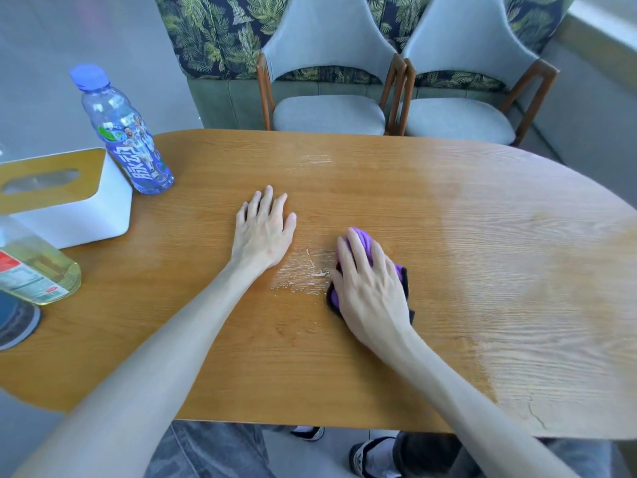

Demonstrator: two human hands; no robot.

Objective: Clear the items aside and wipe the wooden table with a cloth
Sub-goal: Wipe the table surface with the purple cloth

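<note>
Fingers atop purple cloth

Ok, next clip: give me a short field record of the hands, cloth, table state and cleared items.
left hand: left hand flat on oval wooden table, empty
right hand: right hand pressing purple cloth
residue: wet whitish smear between the hands
cleared items: blue-capped plastic bottle, white tissue box, clear bottle of yellow liquid, all at left end
</note>
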